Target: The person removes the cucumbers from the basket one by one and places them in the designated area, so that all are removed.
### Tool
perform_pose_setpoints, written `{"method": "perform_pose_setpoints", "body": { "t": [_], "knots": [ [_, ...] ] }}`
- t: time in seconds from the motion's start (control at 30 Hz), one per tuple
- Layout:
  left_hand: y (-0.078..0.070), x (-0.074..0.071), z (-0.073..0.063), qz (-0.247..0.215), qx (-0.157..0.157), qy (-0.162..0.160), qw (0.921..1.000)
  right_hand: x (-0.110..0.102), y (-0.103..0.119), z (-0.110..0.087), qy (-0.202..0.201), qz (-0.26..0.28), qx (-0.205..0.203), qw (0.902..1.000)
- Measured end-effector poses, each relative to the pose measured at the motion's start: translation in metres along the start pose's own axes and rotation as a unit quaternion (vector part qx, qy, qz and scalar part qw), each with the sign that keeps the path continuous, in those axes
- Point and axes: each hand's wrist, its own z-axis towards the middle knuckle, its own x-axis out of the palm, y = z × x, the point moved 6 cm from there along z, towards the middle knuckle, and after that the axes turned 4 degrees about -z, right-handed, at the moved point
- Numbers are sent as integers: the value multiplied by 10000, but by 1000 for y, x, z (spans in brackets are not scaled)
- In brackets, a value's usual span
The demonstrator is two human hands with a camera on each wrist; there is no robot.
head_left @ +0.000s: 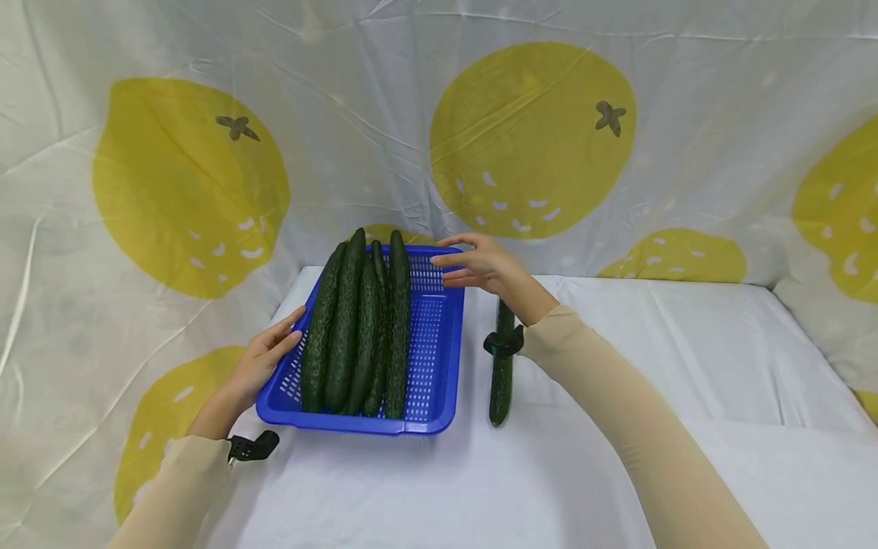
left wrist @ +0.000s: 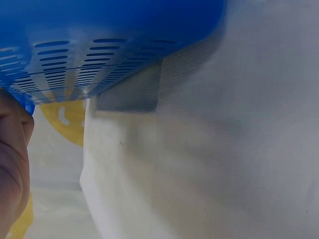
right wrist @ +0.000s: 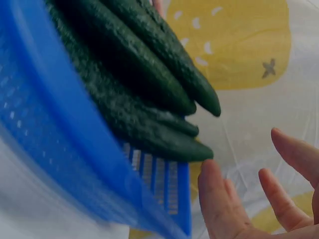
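A blue plastic basket with slotted walls holds several long dark green cucumbers, lying side by side on its left half. At the basket's left wall, my left hand grips the rim; in the left wrist view only part of that hand shows, against the basket's outer side. Above the back right corner, my right hand has its fingers spread and holds nothing. The right wrist view shows those fingers close to a cucumber tip. Whether they touch the basket, I cannot tell.
Another cucumber lies on the white tabletop right of the basket, partly hidden beneath the right wrist and its black strap. A white curtain printed with yellow lemons hangs behind the table and along its left side.
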Motion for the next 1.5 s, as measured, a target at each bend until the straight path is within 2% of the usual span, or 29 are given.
{"method": "perform_pose_setpoints", "body": {
  "t": [0.13,0.33,0.5,0.67,0.9,1.0,1.3,1.5],
  "knots": [
    [0,0,0,7,2,45,10000,21,-2,11,-1,-151,26,9999],
    [0,0,0,101,13,20,9999,42,-13,26,-211,-406,217,9987],
    [2,-1,-1,230,-22,-50,9997,52,-24,36,-431,-642,357,9964],
    [2,-2,-2,284,-26,-49,9996,60,-33,43,-435,-731,471,9953],
    [0,-2,-2,170,-11,-81,9998,69,-49,57,-916,-855,672,9898],
    [1,-3,-2,233,-73,-101,9997,71,-55,62,-984,-755,794,9891],
    [2,-2,0,201,-51,-86,9997,75,-64,62,-496,-354,1052,9926],
    [3,-2,1,106,-53,-40,9999,79,-70,66,-213,-536,1022,9931]
  ]
}}
